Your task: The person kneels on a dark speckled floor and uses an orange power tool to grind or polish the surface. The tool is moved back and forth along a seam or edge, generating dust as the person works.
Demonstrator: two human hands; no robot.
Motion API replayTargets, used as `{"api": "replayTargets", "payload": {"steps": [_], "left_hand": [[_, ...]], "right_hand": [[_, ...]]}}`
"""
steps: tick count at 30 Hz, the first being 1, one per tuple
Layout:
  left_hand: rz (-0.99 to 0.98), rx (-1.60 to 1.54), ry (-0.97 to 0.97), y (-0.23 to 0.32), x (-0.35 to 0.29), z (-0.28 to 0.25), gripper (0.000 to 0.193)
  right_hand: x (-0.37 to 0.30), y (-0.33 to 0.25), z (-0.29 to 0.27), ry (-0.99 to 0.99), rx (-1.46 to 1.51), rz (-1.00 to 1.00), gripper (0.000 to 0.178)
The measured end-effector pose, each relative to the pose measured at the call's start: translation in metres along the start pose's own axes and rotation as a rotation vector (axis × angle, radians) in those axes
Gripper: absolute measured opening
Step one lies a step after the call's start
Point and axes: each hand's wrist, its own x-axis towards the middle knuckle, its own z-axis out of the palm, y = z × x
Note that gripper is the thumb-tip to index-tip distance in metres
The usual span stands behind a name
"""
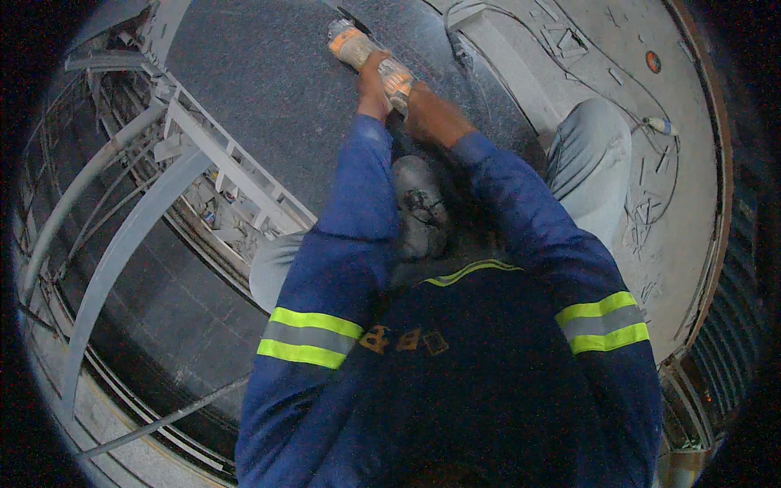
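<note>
My left hand (351,45), in a pale work glove with orange patches, reaches farthest over a dark, dusty surface. Its fingers look curled, and a thin dark edge shows just past them. Close behind it is my right hand (396,80), in a matching glove, partly covered by my left wrist. It also seems closed. Whatever lies in the two hands is mostly hidden, so I cannot name it. The dark grey panel (260,89) spreads out beneath and to the left of both hands. A dusty grey rounded thing (419,203) shows between my arms.
At left stands a grey metal frame (232,167) with a curved bar (122,244) and pipes. A pale beam (508,69) runs at right. A cable (598,88) with a light-coloured connector (659,125) and scattered scraps lie on the dusty floor (643,61).
</note>
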Motion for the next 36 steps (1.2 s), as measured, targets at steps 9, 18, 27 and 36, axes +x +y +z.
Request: {"api": "replayTargets", "payload": {"steps": [9, 18, 27, 36], "left_hand": [[-0.024, -0.006, 0.125, 0.002, 0.002, -0.003, 0.045], [-0.048, -0.004, 0.126, -0.012, -0.01, 0.004, 0.035], [-0.049, -0.026, 0.08, 0.006, 0.015, -0.004, 0.042], [-0.07, 0.039, 0.123, -0.004, 0.023, -0.007, 0.034]], "right_hand": [[0.016, 0.016, -0.011, -0.182, 0.077, -0.159, 0.04], [-0.019, -0.003, -0.011, -0.024, -0.037, -0.024, 0.04], [0.003, -0.016, -0.022, -0.022, -0.021, -0.042, 0.045], [0.011, -0.004, -0.001, 0.05, -0.069, 0.015, 0.033]]}}
